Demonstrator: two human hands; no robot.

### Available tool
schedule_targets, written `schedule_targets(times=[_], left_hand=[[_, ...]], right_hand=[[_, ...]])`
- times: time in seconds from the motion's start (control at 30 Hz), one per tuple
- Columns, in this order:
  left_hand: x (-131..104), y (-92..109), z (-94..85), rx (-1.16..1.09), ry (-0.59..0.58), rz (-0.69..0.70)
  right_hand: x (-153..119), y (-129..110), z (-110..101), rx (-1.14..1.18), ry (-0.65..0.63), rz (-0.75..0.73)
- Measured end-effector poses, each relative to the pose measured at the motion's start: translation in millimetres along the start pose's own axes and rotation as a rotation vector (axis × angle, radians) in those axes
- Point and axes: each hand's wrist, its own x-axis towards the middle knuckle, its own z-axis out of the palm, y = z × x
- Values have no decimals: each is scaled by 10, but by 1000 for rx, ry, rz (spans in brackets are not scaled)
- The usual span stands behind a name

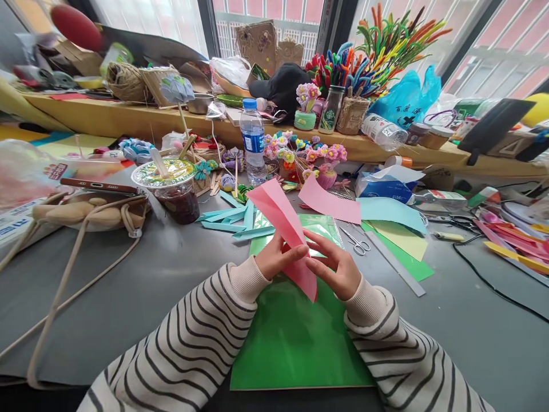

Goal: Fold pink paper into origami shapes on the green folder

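Note:
A folded sheet of pink paper (283, 214) is held up slantwise between my two hands, over a green sheet (300, 337) on the table. My left hand (278, 254) is closed on its left side, the thumb lying across the paper. On the right edge, the fingers of my right hand (332, 263) pinch the paper near its middle. Just behind my hands lies a clear plastic packet (323, 232) with green under it. A second pink piece (330, 200) rests flat beyond my right hand, and folded light blue strips (234, 220) lie beyond my left.
Small scissors (357, 243) and a ruler (397, 263) lie to the right, beside blue, yellow and green paper. A lidded drink cup (171, 194), a phone (100, 186) and a corded bag (86, 212) are on the left. Behind stand a water bottle (253, 143) and a cluttered ledge (206, 123).

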Motion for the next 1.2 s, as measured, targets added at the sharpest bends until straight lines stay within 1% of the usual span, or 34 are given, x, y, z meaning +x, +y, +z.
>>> schedule_targets(times=[0.1, 0.17, 0.27, 0.3, 0.37, 0.43, 0.5, 0.57, 0.63, 0.67, 0.7, 0.73, 0.8, 0.83, 0.87, 0.93, 0.97, 1.03, 1.1, 1.13, 1.17, 1.2], left_hand=[[0, 23, -1, 0, 70, -17], [2, 32, 3, -3, 79, -21], [-3, 24, 12, -58, 27, 12], [-10, 18, 15, -109, 3, 28], [-29, 13, 23, -286, -57, 37], [-48, 29, 31, -498, -74, 10], [-62, 66, 33, -642, -13, -59], [-67, 105, 20, -687, 84, -161], [-70, 127, -16, -666, 177, -273], [-71, 128, -44, -631, 205, -322], [-74, 121, -80, -578, 212, -366], [-78, 109, -123, -507, 199, -403], [-89, 71, -226, -337, 144, -445], [-94, 48, -282, -251, 154, -437], [-99, 24, -337, -177, 199, -401], [-107, -25, -431, -42, 276, -311], [-110, -48, -464, 5, 283, -275], [-116, -86, -498, 36, 237, -255], [-131, -98, -501, 1, 157, -290], [-147, -90, -499, -16, 125, -323], [-169, -69, -501, -9, 111, -363], [-197, -34, -507, 27, 116, -398]], right_hand=[[13, 29, -22, 31, -13, 9], [23, 47, -40, -7, -52, -25], [31, 92, -38, -216, -107, -178], [29, 110, -27, -314, -125, -239], [22, 137, 4, -494, -143, -332], [14, 139, 23, -612, -152, -371], [14, 109, 6, -673, -144, -385], [23, 66, -51, -701, -103, -400], [37, 42, -134, -722, -35, -418], [40, 46, -175, -740, -23, -414], [40, 61, -211, -765, -41, -398], [33, 87, -238, -800, -91, -368], [3, 157, -259, -878, -267, -282], [-18, 192, -256, -915, -351, -244], [-39, 221, -249, -945, -409, -222], [-70, 259, -250, -983, -439, -219], [-77, 269, -272, -987, -417, -232], [-74, 287, -382, -984, -322, -253], [-67, 327, -583, -1003, -103, -218], [-70, 360, -706, -1050, 33, -191], [-78, 402, -833, -1125, 228, -137], [-93, 450, -956, -1212, 348, -53]])
